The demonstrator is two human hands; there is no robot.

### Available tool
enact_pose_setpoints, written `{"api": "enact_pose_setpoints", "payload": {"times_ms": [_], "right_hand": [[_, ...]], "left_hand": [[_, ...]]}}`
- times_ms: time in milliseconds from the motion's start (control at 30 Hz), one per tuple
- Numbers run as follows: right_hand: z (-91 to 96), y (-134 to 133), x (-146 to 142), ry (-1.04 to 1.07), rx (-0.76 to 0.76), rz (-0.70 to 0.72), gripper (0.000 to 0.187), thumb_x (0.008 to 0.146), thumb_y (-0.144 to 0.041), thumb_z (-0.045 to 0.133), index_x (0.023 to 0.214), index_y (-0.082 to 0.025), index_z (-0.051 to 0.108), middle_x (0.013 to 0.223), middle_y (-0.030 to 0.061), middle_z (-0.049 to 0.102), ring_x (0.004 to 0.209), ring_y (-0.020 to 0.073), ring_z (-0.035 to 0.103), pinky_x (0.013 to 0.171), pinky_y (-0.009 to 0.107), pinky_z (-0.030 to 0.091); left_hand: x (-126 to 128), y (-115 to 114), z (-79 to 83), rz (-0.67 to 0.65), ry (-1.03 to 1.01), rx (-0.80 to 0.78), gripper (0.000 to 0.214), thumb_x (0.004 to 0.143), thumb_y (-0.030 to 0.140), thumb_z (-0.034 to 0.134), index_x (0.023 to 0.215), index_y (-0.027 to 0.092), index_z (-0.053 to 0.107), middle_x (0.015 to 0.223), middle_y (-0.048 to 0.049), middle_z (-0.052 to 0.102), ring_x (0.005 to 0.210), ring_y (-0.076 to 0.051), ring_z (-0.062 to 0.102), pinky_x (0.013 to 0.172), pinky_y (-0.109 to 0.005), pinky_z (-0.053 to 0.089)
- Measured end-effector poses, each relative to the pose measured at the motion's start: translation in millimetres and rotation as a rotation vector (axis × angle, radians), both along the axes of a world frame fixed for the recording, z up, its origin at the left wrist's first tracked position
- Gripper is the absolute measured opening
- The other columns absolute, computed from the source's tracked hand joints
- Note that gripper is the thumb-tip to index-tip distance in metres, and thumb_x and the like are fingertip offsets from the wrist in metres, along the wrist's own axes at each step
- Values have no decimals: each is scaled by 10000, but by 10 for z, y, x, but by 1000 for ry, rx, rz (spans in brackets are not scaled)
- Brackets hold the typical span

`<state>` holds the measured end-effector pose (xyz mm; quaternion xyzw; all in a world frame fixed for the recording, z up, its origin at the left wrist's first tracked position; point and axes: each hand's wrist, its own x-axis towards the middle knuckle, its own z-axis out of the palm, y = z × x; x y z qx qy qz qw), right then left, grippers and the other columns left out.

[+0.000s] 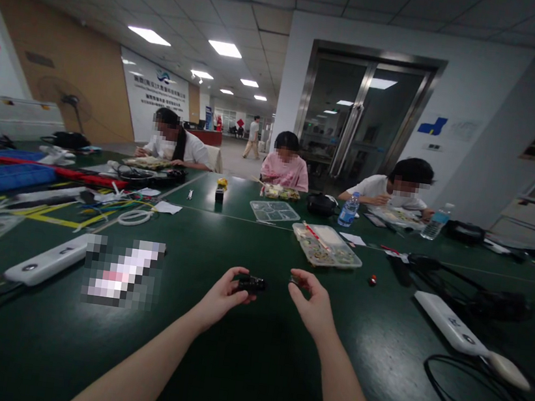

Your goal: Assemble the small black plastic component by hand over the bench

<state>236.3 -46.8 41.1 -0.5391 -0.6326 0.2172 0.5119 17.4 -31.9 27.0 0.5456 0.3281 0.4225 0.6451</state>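
Observation:
My left hand [230, 291] is closed around a small dark cylindrical object [252, 283], held sideways just above the green table [247, 356]. Its exact kind does not show. To its right, my right hand [311, 298] pinches a small shiny piece [294, 280] between thumb and fingers, too small to name. A short gap separates the two held pieces. Beyond my hands lies a food tray [351, 257] with compartments, food and a red-and-white strip across it. A small red-topped item [372, 280] sits to the right of my right hand.
A blurred-out flat rectangle [125, 270] and a white power strip [50, 257] lie at left; another white power strip [451, 323] with black cables is at right. Farther back are a clear lid [274, 212], water bottles [349, 209], a blue basket [7, 178] and three seated people.

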Motion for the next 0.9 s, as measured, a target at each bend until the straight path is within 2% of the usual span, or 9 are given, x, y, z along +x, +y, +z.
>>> {"api": "enact_pose_setpoints", "payload": {"times_ms": [267,400,500,633,900], "right_hand": [[27,-59,-96,-97,-134,106,261,689,-307,619,930,-210,645,904,35,655,879,196,592,847,371,434],[23,-96,-231,-49,-67,163,237,693,-282,638,920,-217,651,937,42,646,914,194,584,867,365,430],[-33,-94,-337,-107,20,183,206,680,-250,659,885,-231,668,985,50,630,983,199,549,892,361,415],[-91,-81,-396,-248,17,165,205,686,-242,657,890,-259,669,1027,42,618,1006,205,529,904,383,399],[-34,-127,-365,-320,-19,219,206,711,-206,626,907,-266,647,1024,23,623,994,195,540,904,377,395]], "left_hand": [[10,3,-19,-26,-10,-8,469,719,206,621,1107,202,356,1000,-100,622,914,-226,618,894,-436,397],[27,-2,-45,-72,-34,-12,457,715,208,623,1090,204,362,981,-81,621,928,-219,608,905,-436,390],[49,1,-70,-84,-43,10,432,713,193,616,1070,205,374,956,-61,616,910,-200,601,886,-414,401],[68,6,-91,-81,7,35,410,711,166,599,1057,201,381,906,-46,610,882,-192,592,856,-399,410],[75,33,-150,-97,25,41,388,717,158,589,1042,201,381,921,-50,604,863,-181,589,812,-364,427]]}}
